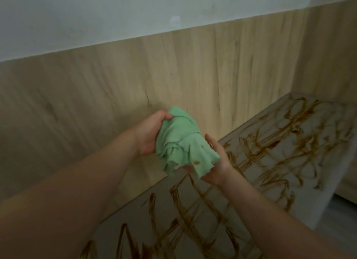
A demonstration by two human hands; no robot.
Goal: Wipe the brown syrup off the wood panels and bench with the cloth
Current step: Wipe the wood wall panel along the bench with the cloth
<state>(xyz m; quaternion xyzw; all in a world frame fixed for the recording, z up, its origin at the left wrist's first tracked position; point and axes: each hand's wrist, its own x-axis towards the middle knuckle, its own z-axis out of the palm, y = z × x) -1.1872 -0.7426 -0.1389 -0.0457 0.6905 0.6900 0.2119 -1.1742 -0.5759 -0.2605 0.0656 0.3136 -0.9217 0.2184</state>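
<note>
A crumpled light green cloth (181, 141) with a few brown syrup spots hangs between both hands, held in the air in front of the wood panel (96, 96). My left hand (149, 133) grips its upper left part, thumb curled over the top. My right hand (218, 162) cups the lower right part from below, fingers hidden under the fabric. Brown syrup (270, 143) lies in crossing streaks and loops over the pale bench top (218, 202) below and to the right. The panel behind the hands shows only wood grain.
A second wood panel (328, 52) closes the corner at the right. White wall (96, 15) rises above the panels. The bench's front edge (328, 199) drops to a grey floor (342, 216) at the lower right.
</note>
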